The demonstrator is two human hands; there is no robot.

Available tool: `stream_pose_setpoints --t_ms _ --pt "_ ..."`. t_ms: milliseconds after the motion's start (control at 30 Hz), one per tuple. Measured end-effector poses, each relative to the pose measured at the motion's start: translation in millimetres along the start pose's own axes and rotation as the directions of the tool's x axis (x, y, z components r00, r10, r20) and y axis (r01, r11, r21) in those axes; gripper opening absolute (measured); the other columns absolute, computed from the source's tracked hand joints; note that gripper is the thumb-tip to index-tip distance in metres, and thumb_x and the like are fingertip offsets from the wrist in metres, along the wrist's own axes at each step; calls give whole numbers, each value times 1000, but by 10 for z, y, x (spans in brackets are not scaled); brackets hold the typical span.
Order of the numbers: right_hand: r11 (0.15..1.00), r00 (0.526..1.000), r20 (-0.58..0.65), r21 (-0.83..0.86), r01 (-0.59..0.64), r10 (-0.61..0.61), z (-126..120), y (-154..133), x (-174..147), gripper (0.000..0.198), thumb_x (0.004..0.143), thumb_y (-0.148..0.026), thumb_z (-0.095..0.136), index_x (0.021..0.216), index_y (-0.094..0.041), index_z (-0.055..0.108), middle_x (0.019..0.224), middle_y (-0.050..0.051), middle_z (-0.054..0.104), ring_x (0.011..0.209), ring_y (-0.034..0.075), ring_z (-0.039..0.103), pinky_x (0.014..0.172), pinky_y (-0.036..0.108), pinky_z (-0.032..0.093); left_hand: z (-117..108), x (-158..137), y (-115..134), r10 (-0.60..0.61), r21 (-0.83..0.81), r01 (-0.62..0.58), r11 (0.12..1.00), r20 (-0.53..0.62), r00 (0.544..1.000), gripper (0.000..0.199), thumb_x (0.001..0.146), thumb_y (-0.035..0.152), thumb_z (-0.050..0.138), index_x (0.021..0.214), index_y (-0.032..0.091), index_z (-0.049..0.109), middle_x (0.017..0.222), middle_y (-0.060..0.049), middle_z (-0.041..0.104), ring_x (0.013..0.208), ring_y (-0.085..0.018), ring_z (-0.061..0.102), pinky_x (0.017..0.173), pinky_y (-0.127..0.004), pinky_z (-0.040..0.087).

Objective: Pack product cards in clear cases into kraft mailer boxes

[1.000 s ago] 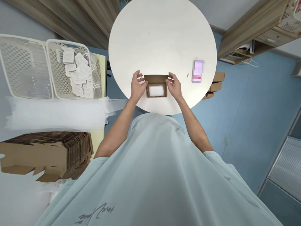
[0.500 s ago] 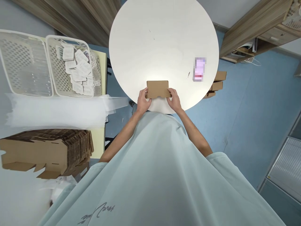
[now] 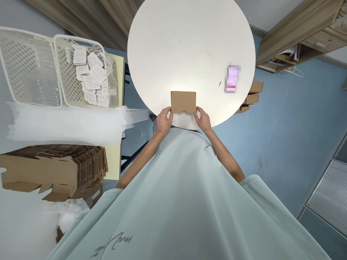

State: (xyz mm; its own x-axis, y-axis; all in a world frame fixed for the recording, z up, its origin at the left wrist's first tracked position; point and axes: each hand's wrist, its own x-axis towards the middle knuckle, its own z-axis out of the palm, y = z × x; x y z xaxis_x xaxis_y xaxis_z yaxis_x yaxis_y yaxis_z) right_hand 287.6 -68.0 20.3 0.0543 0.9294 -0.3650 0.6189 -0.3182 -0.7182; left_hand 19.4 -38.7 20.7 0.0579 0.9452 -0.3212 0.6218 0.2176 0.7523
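Observation:
A small brown cardboard box (image 3: pixel 183 102) lies near the front edge of the round white table (image 3: pixel 189 43), with a notch in the middle of its near edge. My left hand (image 3: pixel 164 120) grips the box's near left corner between thumb and fingers. At the near right corner, my right hand (image 3: pixel 203 118) has a matching hold. The inside of the box cannot be seen.
Left of me, a side table (image 3: pixel 115 155) bears a basket of white packets (image 3: pixel 92 72), a basket with clear plastic items (image 3: pixel 28 68), white sheets (image 3: pixel 67 124) and flat folded cartons (image 3: pixel 43 171). A pixelated purple object (image 3: pixel 232 77) lies right; cardboard boxes (image 3: pixel 252 98) stand beyond.
Both hands have slid slightly towards me along the box's sides, down to its near corners. The box stays in nearly the same place, while the whole view has shifted a little.

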Motion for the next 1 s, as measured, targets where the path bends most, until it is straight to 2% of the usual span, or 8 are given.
stream_pose_setpoints --t_ms 167,267,367,467,600,767,867,1000 --pt "996 994 66 -25 -90 92 3 -54 0 55 107 -49 64 154 -20 63 146 19 79 137 39 74 119 60 61 17 -30 -4 -14 -34 17 999 87 996 52 100 17 60 151 24 72 148 -9 79 138 -28 75 125 -46 58" --pt "991 986 102 -49 -127 132 9 -64 5 53 104 -48 72 148 -20 65 143 18 81 133 39 76 115 58 62 11 -25 -25 -24 -36 28 999 110 994 55 97 13 60 149 23 73 148 -9 80 137 -29 76 124 -46 58" --pt "988 981 123 -26 -150 152 19 -44 18 41 109 -48 65 140 -22 67 138 17 84 129 38 79 112 55 63 7 -6 -50 -67 -41 72 997 121 990 55 95 11 61 147 24 75 145 -8 82 136 -28 78 123 -45 59" --pt "983 976 119 -6 -182 181 44 -7 38 30 112 -39 54 132 -23 69 133 16 86 123 36 82 112 55 63 9 12 -60 -100 -56 108 993 130 986 55 93 9 62 144 26 76 142 -6 83 136 -27 79 123 -44 60" --pt "972 970 90 34 -231 228 89 42 74 24 108 -36 55 126 -25 68 133 15 86 120 35 83 112 55 62 17 34 -35 -149 -89 160 983 124 981 58 90 3 63 144 21 75 140 -9 84 136 -26 79 122 -41 61" --pt "958 958 97 67 -278 271 115 71 120 20 102 -35 58 119 -27 65 129 15 87 120 35 82 113 55 61 54 98 16 -257 -142 267 953 88 962 50 96 8 68 146 11 72 142 -18 82 136 -28 80 123 -39 60" --pt "953 953 106 77 -292 284 113 61 134 20 100 -35 58 118 -27 62 128 16 87 120 33 82 113 52 60 107 151 22 -324 -141 332 933 75 943 46 97 10 71 143 11 73 138 -18 84 136 -28 80 123 -40 60" --pt "943 943 106 79 -323 314 119 25 144 22 100 -35 56 120 -26 60 130 17 85 119 32 82 113 51 60 181 209 -12 -348 -128 354 926 67 935 42 96 13 73 138 14 77 135 -17 85 133 -30 81 122 -43 60"
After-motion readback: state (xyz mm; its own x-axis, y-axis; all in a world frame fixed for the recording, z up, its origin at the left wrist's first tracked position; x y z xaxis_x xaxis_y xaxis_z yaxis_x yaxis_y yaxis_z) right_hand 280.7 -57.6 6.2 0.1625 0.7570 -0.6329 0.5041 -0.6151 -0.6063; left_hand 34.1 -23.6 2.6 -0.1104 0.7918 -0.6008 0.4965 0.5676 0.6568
